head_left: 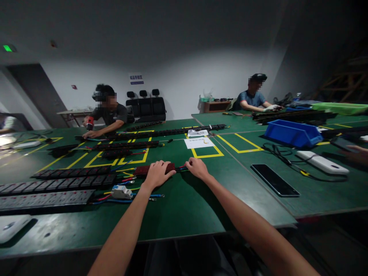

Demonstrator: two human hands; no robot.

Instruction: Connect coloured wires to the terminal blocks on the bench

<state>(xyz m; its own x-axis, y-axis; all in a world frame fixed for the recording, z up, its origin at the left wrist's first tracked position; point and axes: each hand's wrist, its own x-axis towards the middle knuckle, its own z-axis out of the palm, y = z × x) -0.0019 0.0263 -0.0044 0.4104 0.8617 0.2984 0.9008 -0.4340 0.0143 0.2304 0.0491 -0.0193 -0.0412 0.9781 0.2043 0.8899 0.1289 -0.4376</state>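
One head view: the left hand (157, 174) lies palm down over a dark red strip (140, 171), fingers a bit apart, thumb out to the right; can't tell if it squeezes or only rests. The right hand (198, 168) is narrow, fingertips closed on the thin coloured wires (180, 168) coming out of the strip's right end. To handle this well, press the strip flat with the left hand close to that wire exit, so it can't slide or twist; pinch wires lightly, work them one by one, and pull in line with the strip, not up or sideways, since a hard tug could strain the joints. Wrists low, forearms off the loose leads. Strip location: mid desk (178, 214), under the left hand and left of the right hand, roughly level with both; wires bridge the two hands. Left of it, yellow leads (128, 174) at its left end, then black socket strips (51, 197); nearer, just left of the left wrist, a white breaker (121, 192) with blue wires. Far side: paper sheets (199, 143) by yellow tape. Right: a phone (275, 180), and farther a blue bin (293, 133).
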